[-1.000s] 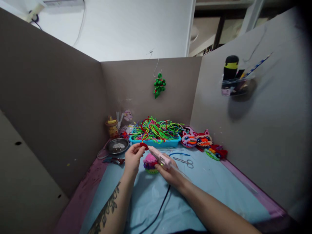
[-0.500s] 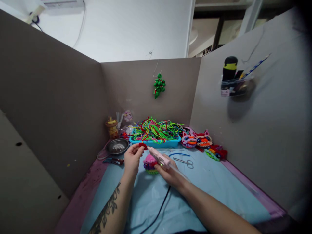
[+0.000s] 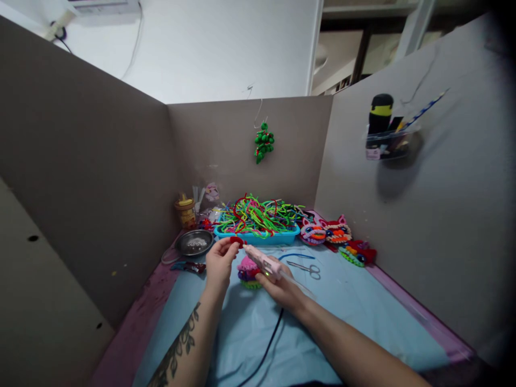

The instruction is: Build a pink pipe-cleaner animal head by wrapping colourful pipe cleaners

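Note:
My left hand [image 3: 220, 260] pinches a small red fuzzy piece [image 3: 237, 241] between thumb and fingers. My right hand [image 3: 280, 287] is wrapped around a pink hot glue gun [image 3: 264, 262], its nozzle pointing left at the red piece, almost touching or touching it. A clear glue stick sticks out of the gun's back, and a black cord [image 3: 269, 344] runs down from it. Below and behind the gun, a colourful pipe-cleaner figure [image 3: 246, 271] in pink, purple, red and green rests on the blue sheet; the gun and right hand hide part of it.
A blue tray [image 3: 258, 237] heaped with pipe cleaners stands at the back. Scissors [image 3: 309, 270] and a blue pipe cleaner [image 3: 297, 256] lie to the right, near finished figures [image 3: 337, 231]. On the left are a metal bowl [image 3: 194, 243], pliers [image 3: 188, 266] and a brown cup [image 3: 186, 212]. Grey panels surround the table.
The glue gun's nozzle has shifted very slightly down and left beside the red piece. Otherwise both hands keep nearly the same place.

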Tool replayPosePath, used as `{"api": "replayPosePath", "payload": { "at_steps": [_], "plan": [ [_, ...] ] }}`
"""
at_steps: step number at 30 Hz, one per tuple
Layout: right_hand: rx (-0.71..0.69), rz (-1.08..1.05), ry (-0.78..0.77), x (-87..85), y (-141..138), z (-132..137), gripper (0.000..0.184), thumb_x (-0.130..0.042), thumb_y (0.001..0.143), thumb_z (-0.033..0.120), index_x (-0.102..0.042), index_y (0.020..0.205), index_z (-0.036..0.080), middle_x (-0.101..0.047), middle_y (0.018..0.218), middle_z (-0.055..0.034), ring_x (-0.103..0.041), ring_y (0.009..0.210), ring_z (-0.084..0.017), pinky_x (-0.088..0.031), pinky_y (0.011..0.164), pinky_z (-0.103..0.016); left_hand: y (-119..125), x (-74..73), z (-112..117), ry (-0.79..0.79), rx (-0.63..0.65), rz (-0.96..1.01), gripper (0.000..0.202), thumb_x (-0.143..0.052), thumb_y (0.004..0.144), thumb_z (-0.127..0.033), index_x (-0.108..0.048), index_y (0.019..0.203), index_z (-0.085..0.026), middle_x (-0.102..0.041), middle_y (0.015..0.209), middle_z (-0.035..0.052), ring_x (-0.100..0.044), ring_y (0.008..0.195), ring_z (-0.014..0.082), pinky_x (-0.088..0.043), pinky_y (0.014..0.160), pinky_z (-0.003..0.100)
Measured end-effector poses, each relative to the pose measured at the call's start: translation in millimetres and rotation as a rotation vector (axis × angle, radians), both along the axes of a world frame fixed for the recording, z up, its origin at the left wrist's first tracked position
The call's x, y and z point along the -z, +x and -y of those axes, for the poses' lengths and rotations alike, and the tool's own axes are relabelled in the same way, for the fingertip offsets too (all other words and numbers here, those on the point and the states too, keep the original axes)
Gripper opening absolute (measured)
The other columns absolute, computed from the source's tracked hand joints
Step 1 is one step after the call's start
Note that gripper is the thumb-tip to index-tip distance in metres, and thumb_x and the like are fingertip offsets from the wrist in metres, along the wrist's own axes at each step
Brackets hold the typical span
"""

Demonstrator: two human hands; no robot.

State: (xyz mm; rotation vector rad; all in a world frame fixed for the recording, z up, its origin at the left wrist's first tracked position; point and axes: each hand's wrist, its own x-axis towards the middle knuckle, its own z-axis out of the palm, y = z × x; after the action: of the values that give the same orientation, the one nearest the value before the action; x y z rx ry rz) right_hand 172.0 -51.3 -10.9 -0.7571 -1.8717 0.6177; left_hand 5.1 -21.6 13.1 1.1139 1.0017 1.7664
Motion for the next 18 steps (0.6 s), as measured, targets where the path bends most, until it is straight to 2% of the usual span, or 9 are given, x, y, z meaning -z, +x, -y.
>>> {"api": "replayPosePath", "payload": {
  "at_steps": [3,8,10,12,14,16,18],
  "plan": [
    [-0.095,-0.109,-0.073,-5.0,-1.0,2.1,0.049,-0.058,0.079,0.025,-0.051,0.128,0.022,-0.061,0.116,-0.0107,-0.053,0.111,-0.028,-0.038,0.098,-0.043,-0.1,0.5,-0.7,-0.002,0.008,0.006,0.031,-0.074,0.063,-0.03,-0.065,0.087,-0.014,-0.069,0.07,0.0027,-0.06,0.059,0.0114,-0.042,0.053,0.021],
    [-0.329,-0.273,-0.167,-11.6,-3.8,4.1,0.049,-0.06,0.08,0.033,-0.051,0.127,0.025,-0.057,0.121,-0.0093,-0.046,0.119,-0.026,-0.034,0.101,-0.044,-0.4,-0.3,-0.4,-0.01,0.028,0.012,0.031,-0.075,0.061,-0.031,-0.065,0.085,-0.014,-0.069,0.069,0.0025,-0.059,0.058,0.0108,-0.042,0.053,0.02],
    [-0.348,-0.394,-0.251,-6.7,-3.8,3.1,0.046,-0.063,0.078,0.037,-0.054,0.121,0.024,-0.061,0.111,-0.0093,-0.054,0.106,-0.025,-0.043,0.092,-0.04,-0.2,-0.4,-0.3,-0.019,0.032,0.016,0.032,-0.075,0.061,-0.031,-0.065,0.085,-0.013,-0.068,0.068,0.0023,-0.058,0.057,0.0105,-0.042,0.053,0.02],
    [-0.348,-0.54,-0.38,0.7,-3.6,2.5,0.041,-0.067,0.073,0.042,-0.061,0.108,0.022,-0.064,0.093,-0.0077,-0.06,0.08,-0.019,-0.05,0.071,-0.032,0.1,-0.1,-0.4,-0.027,0.033,0.017,0.032,-0.075,0.061,-0.031,-0.064,0.085,-0.013,-0.068,0.067,0.0022,-0.058,0.057,0.0102,-0.042,0.053,0.02],
    [-0.375,-0.693,-0.496,4.4,-5.1,4.6,0.039,-0.069,0.07,0.046,-0.062,0.097,0.019,-0.063,0.079,-0.0047,-0.055,0.06,-0.013,-0.046,0.053,-0.024,0.7,0.3,-0.5,-0.037,0.031,0.019,0.032,-0.075,0.061,-0.03,-0.064,0.086,-0.013,-0.068,0.068,0.0024,-0.058,0.056,0.0101,-0.042,0.053,0.02],
    [-0.435,-0.86,-0.577,-1.4,-9.9,11.0,0.04,-0.067,0.072,0.048,-0.06,0.097,0.018,-0.06,0.077,-0.0034,-0.053,0.058,-0.012,-0.043,0.048,-0.021,1.5,0.5,-0.1,-0.042,0.031,0.018,0.033,-0.075,0.061,-0.03,-0.063,0.086,-0.013,-0.068,0.069,0.0029,-0.058,0.055,0.0103,-0.043,0.053,0.02],
    [-0.522,-1.017,-0.65,-18.4,-19.6,21.6,0.038,-0.065,0.074,0.045,-0.057,0.102,0.02,-0.06,0.085,-0.0036,-0.056,0.066,-0.013,-0.046,0.051,-0.023,2.9,0.1,0.8,-0.04,0.042,0.015,0.032,-0.075,0.06,-0.03,-0.064,0.085,-0.013,-0.069,0.071,0.0044,-0.06,0.058,0.0116,-0.043,0.053,0.021]
  ]
}}
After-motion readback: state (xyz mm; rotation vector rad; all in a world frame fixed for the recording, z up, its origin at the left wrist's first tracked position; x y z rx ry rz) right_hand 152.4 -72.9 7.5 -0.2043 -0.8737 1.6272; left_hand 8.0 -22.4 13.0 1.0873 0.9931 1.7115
